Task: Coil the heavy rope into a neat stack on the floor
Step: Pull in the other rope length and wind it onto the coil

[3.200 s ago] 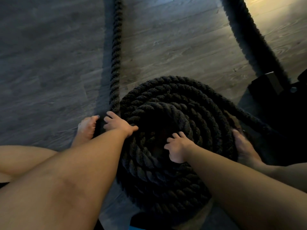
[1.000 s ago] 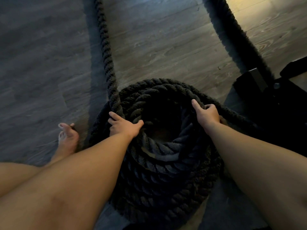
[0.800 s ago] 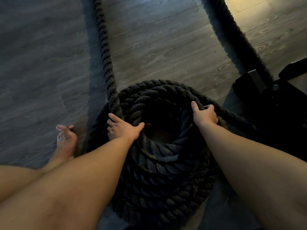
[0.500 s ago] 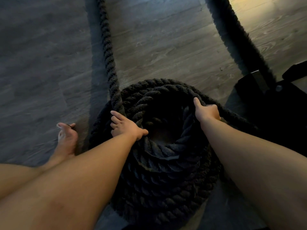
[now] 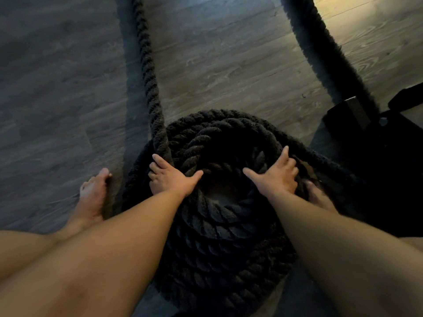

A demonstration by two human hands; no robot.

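Pressing down on the coiled heavy rope (image 5: 219, 236), a barefoot person leans over the stack on the grey wood-plank floor (image 5: 229, 65). Half a second earlier the right hand (image 5: 275, 177) clutched the top turn on the coil's far right with curled fingers. Now it lies spread wide across that turn, thumb stretched left over the hollow centre and forefinger pointing away from the person, the other fingertips draped over the outer edge. The left hand (image 5: 170, 179) has stayed on the coil's left rim, where the loose length (image 5: 148, 72) runs in from the top of the frame. Its fingers wrap the outer side of the top turn and its thumb reaches in toward the middle. The right foot (image 5: 320, 197), hidden before, now shows just beyond the right hand, against the coil's side. The left foot (image 5: 92, 197) remains planted on the floor beside the coil's left edge.

The coil stands several turns high between the person's legs, and its dark central well shows only a dim patch at the bottom. A second dark length (image 5: 320, 42) crosses the upper right and ends behind a dark box (image 5: 348, 113); whether it joins the coil cannot be told.
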